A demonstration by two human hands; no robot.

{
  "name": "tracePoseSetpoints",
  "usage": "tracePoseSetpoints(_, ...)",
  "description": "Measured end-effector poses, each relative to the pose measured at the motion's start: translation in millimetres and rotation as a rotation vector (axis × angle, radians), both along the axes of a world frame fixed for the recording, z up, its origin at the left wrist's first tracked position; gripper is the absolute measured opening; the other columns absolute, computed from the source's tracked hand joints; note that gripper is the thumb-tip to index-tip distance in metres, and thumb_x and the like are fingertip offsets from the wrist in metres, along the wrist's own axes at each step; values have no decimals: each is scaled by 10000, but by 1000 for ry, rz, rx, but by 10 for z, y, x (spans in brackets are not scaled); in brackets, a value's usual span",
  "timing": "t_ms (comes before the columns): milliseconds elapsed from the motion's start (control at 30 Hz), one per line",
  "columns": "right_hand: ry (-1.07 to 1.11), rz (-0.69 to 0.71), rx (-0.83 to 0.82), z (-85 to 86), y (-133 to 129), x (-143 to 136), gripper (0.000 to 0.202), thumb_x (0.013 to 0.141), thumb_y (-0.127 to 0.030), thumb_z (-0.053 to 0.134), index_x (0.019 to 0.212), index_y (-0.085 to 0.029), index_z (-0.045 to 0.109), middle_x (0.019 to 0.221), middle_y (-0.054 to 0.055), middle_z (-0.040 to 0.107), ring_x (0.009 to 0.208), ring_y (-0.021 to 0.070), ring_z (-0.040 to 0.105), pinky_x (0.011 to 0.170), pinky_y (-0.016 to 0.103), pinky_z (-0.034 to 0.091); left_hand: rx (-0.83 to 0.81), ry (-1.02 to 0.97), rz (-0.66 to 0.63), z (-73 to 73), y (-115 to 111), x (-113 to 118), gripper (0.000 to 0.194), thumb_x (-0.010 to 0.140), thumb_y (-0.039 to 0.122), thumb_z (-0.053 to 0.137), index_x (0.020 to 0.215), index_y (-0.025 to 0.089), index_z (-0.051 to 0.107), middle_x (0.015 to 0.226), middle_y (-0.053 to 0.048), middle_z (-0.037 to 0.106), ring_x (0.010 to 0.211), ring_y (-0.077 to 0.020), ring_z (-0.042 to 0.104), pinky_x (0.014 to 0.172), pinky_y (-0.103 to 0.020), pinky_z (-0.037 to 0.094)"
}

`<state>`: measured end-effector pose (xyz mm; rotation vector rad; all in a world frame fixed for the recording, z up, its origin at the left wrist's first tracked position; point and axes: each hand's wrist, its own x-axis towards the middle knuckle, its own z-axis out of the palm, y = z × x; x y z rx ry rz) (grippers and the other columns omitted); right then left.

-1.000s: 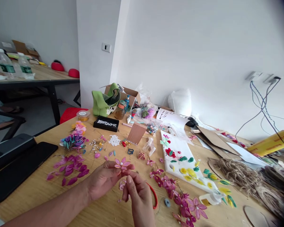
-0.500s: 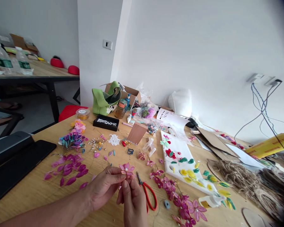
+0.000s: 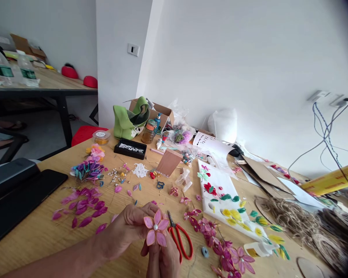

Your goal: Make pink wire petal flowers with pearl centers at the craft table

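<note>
A pink artificial flower (image 3: 156, 227) with gold-edged petals and a white pearl centre faces me between my hands. My left hand (image 3: 133, 224) is closed behind its petals, fingertips at the flower's upper left. Below the bloom, my right hand (image 3: 164, 256) is closed around the flower's underside; the stem is hidden by the fingers. Red-handled scissors (image 3: 182, 239) lie on the table just right of my right hand, blades pointing away. To their right lies a small grey spool (image 3: 205, 251), near a row of finished magenta flowers (image 3: 217, 239).
Loose magenta petals (image 3: 87, 202) lie left of my hands. A white foam board (image 3: 217, 181) with coloured flowers and leaves is at the right, with a glue bottle (image 3: 259, 249) by its near end. Behind stand a wooden block (image 3: 169, 163), a black tray (image 3: 130, 149) and a green bag (image 3: 127, 119).
The flower has tipped from a side-on angle to face me, and now sits lower between my hands. Both hands keep hold of it; the scissors have not moved.
</note>
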<state>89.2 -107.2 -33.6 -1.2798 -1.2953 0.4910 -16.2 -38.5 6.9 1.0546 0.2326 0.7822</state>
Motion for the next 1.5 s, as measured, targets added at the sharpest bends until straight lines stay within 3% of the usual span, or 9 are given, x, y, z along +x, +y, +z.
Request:
tracePoseSetpoints(100, -28, 15, -16, 11, -19, 2, 419, 959, -445, 412, 644, -241, 600, 537, 26, 533, 502, 166, 480, 512, 305, 359, 138, 54, 63, 15, 30, -19, 241, 802, 411, 676, 764, 208, 800, 744, -98, 672, 869, -233, 566, 663, -296, 482)
tracePoseSetpoints(167, -21, 68, -66, 48, -40, 47, 415, 948, -475, 415, 673, -248, 627, 539, 31, 523, 512, 181, 490, 506, 313, 368, 234, 76, 108, 20, 46, -25, 231, 812, 408, 667, 775, 224, 802, 738, -89, 703, 894, -233, 560, 846, -357, 436)
tracePoseSetpoints(233, -1, 122, -97, 96, -55, 95, 408, 930, -502, 435, 679, -257, 644, 539, 32, 502, 534, 198, 505, 513, 322, 385, 308, 87, 113, 17, 56, -33, 254, 818, 437, 648, 783, 237, 800, 756, -84, 719, 917, -238, 553, 910, -383, 389)
tracePoseSetpoints(567, 97, 85, -23, 119, -16, 34, 327, 909, -474, 507, 726, -264, 679, 584, 33, 522, 589, 210, 533, 545, 319, 397, 394, 119, 138, -7, 54, -57, 255, 843, 426, 617, 820, 243, 794, 762, -84, 718, 953, -244, 537, 906, -390, 386)
tracePoseSetpoints(800, 302, 71, -122, 197, -21, 156, 286, 864, -494, 572, 806, -226, 654, 640, 7, 529, 556, 151, 455, 515, 263, 354, 462, 144, 97, 154, 137, -133, 285, 866, 436, 580, 867, 243, 790, 822, -86, 734, 899, -232, 575, 900, -391, 396)
tracePoseSetpoints(933, 486, 162, -89, 250, 30, 231, 308, 834, -510, 587, 769, -211, 622, 651, -5, 518, 596, 146, 463, 556, 251, 382, 464, 180, 77, 196, 189, -161, 358, 883, 439, 552, 784, 184, 783, 727, -79, 678, 766, -205, 579, 769, -330, 430)
tracePoseSetpoints(1100, 542, 269, -131, 345, 61, 343, 267, 875, -468, 556, 910, -218, 640, 732, 1, 569, 659, 143, 498, 629, 249, 419, 540, 248, 44, 143, 215, -150, 346, 899, 381, 546, 740, 165, 764, 661, -42, 632, 666, -169, 544, 702, -288, 414)
tracePoseSetpoints(1300, 562, 368, -217, 506, 68, 343, 205, 829, -356, 671, 734, -183, 616, 637, -18, 574, 585, 105, 499, 570, 213, 390, 437, 255, -96, 130, 186, -118, 334, 903, 369, 536, 798, 161, 775, 735, -63, 681, 732, -212, 618, 739, -320, 459)
tracePoseSetpoints(1500, 582, 320, -232, 535, 70, 316, 261, 792, -365, 705, 666, -163, 600, 581, -25, 551, 534, 87, 466, 528, 206, 369, 462, 228, -80, 138, 187, -94, 293, 901, 337, 549, 838, 170, 781, 736, -74, 708, 733, -216, 645, 731, -323, 481)
